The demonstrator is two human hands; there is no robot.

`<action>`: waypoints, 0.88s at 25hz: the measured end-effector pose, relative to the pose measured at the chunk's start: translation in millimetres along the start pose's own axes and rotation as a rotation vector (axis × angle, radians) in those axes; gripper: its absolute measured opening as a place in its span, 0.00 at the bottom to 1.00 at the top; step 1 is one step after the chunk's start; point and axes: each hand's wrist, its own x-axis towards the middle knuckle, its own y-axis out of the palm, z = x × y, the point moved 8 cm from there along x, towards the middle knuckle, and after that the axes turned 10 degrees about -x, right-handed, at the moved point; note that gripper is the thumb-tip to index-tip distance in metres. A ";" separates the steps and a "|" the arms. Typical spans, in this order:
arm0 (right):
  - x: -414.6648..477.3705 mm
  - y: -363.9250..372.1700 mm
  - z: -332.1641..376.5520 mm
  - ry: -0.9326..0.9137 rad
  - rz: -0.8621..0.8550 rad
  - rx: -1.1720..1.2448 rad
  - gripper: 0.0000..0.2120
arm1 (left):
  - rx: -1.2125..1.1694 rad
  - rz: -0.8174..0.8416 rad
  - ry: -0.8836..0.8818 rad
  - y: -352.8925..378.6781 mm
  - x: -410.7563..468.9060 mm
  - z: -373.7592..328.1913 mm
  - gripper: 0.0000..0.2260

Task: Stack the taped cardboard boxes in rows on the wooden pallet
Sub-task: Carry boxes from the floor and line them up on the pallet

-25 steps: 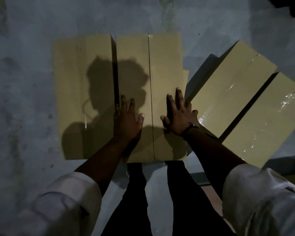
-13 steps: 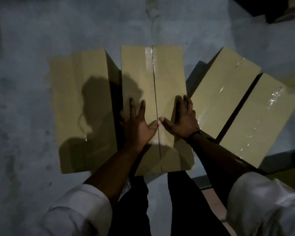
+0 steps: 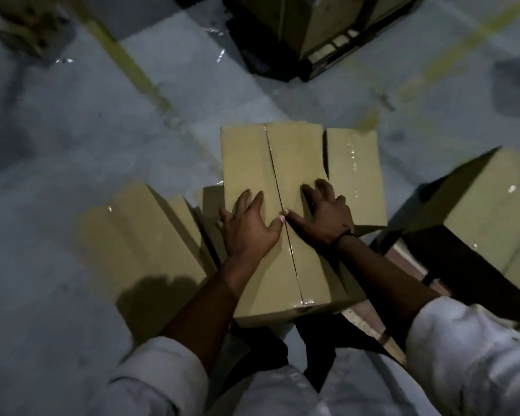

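A taped cardboard box [image 3: 246, 157] stands in front of me, its seam running away from me. My left hand [image 3: 249, 223] lies flat on its top, left of the seam, fingers spread. Right of the seam my right hand [image 3: 321, 214] presses on the top with its fingers slightly bent. The two thumbs meet at the seam. Another taped box [image 3: 141, 235] sits lower at the left, one [image 3: 354, 175] just behind at the right, and a third [image 3: 487, 199] at the far right. A pale wooden pallet board [image 3: 370, 322] shows under my right forearm.
Grey concrete floor [image 3: 57, 145] with faded yellow lines spreads to the left and ahead. A dark pallet [image 3: 282, 67] loaded with cartons stands at the top middle. More cardboard clutter [image 3: 21, 22] lies in the top left corner.
The view has swung up from straight down, so the floor and far pallet now show. The middle box sits closer to me and above its neighbours. My hands slid together until the thumbs touch.
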 end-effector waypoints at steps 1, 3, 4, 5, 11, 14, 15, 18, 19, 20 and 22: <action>-15.4 -10.1 -11.3 0.035 -0.023 0.007 0.44 | 0.008 0.014 0.033 1.4 -11.5 -13.8 0.36; -40.7 -24.7 -34.9 0.103 -0.066 0.026 0.45 | 0.015 0.033 0.080 9.3 -35.3 -36.8 0.35; -54.3 -30.5 -48.1 0.136 -0.086 0.031 0.45 | 0.018 0.036 0.098 12.6 -48.2 -48.9 0.35; -68.5 -34.6 -60.2 0.164 -0.103 0.026 0.45 | 0.019 0.038 0.114 15.9 -60.3 -60.6 0.34; -178.1 -37.6 -159.5 0.359 -0.147 0.082 0.44 | 0.053 0.089 0.303 56.2 -148.8 -141.4 0.35; -246.3 -31.7 -225.1 0.464 -0.184 0.168 0.42 | 0.111 0.158 0.406 93.9 -207.3 -193.3 0.36; -271.8 -32.0 -249.0 0.499 -0.196 0.190 0.42 | 0.118 0.176 0.437 108.8 -229.6 -212.3 0.37; -364.8 -37.1 -323.8 0.638 -0.252 0.211 0.43 | 0.128 0.223 0.565 154.7 -314.1 -270.3 0.36; -371.5 -36.2 -327.6 0.640 -0.253 0.215 0.43 | 0.122 0.231 0.550 159.0 -319.6 -270.6 0.36; -396.3 -38.9 -351.0 0.676 -0.270 0.212 0.43 | 0.115 0.251 0.575 171.0 -341.8 -288.1 0.36; -459.3 -44.8 -398.2 0.782 -0.289 0.199 0.42 | 0.101 0.301 0.661 198.8 -392.5 -331.1 0.36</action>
